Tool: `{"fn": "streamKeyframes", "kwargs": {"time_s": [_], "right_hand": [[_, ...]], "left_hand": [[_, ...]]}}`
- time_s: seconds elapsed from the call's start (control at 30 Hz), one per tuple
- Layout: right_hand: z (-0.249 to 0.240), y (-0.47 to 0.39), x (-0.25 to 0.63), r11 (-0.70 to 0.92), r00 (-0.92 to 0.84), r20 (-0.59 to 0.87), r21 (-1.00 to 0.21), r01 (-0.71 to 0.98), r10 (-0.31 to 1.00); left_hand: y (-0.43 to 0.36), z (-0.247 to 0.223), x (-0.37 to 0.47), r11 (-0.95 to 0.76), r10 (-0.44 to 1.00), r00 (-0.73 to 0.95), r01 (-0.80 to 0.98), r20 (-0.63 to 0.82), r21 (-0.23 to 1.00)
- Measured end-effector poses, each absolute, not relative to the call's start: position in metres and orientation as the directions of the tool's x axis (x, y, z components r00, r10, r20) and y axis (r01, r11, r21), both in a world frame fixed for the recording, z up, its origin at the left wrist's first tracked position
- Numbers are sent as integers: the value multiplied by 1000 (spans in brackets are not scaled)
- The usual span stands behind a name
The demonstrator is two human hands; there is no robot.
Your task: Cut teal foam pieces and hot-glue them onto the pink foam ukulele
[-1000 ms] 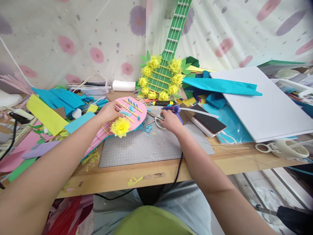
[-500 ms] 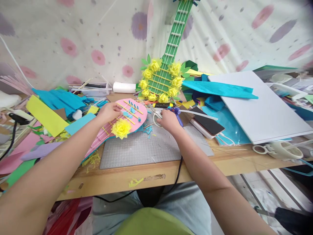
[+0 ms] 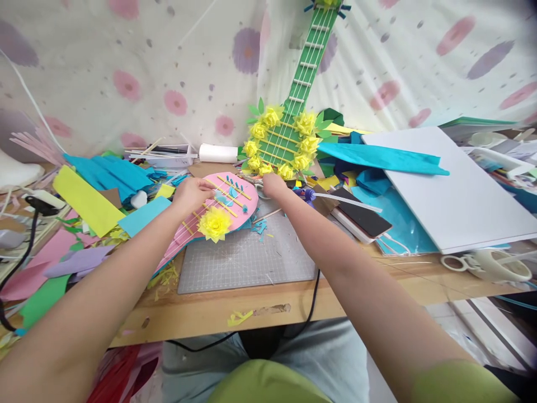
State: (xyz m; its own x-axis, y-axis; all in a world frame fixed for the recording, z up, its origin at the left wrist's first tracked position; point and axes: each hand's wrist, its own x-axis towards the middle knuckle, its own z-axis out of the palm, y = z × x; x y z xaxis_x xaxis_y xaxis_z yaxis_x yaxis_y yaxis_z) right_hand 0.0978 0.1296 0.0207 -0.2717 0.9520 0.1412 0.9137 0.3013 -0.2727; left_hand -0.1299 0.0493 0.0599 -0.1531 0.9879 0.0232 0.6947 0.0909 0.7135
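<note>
My left hand (image 3: 193, 196) is over the pink paper guitar (image 3: 247, 205), its fingers pinched around something too small to make out near a light blue piece. The guitar has yellow bars, small blue pieces and a large yellow paper flower (image 3: 214, 224). My right hand (image 3: 273, 186) reaches to the back of the grey cutting mat (image 3: 247, 268), beside the scissors (image 3: 262, 192); its fingertips are hidden. Right of it lies a purple glue gun (image 3: 305, 194) with a clear stick. The green paper guitar (image 3: 277, 146), ringed with yellow flowers, leans behind.
Coloured paper strips (image 3: 90, 201) and scraps crowd the left side. On the right are a black phone (image 3: 361, 215), a large white board (image 3: 453, 190) and a roll of tape (image 3: 499, 266). A black cable (image 3: 312, 299) hangs over the table's front edge.
My right hand has moved back and left, away from the glue gun. My left hand stays at the pink guitar. The view has shifted slightly.
</note>
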Motion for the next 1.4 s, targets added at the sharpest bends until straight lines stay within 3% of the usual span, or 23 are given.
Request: {"fn": "streamKeyframes", "kwargs": {"time_s": [0.3,0.4,0.47,0.6,0.7,0.83,1.07,1.2,1.3,1.4], "right_hand": [[27,101,103,175,-158,102,-194,965,982],[36,61,121,252,-225,133,-234,939,965],[40,34,142,264,-257,63,-258,929,964],[43,4,193,138,-170,-194,-165,977,966],[39,9,218,-10,-3,-113,-111,994,994],[24,30,217,-7,18,42,-244,970,999],[-7,45,200,-72,141,69,-601,796,988],[-7,41,195,-4,219,125,-860,510,968],[-2,30,182,140,39,153,-964,226,987],[1,18,166,158,-170,129,-973,171,977]], "left_hand": [[44,62,-124,108,970,-231,686,75,719],[44,58,-122,84,974,-213,640,72,763],[43,57,-119,44,978,-186,626,94,778],[38,63,-110,-2,984,-142,612,112,791],[32,68,-101,-9,987,-121,610,105,792],[27,65,-94,-5,992,-99,617,84,787],[30,48,-98,-40,998,-9,685,63,727],[30,47,-93,-50,998,11,701,59,712],[30,49,-87,-10,1000,4,734,10,679],[30,51,-84,-13,1000,2,787,19,617]]}}
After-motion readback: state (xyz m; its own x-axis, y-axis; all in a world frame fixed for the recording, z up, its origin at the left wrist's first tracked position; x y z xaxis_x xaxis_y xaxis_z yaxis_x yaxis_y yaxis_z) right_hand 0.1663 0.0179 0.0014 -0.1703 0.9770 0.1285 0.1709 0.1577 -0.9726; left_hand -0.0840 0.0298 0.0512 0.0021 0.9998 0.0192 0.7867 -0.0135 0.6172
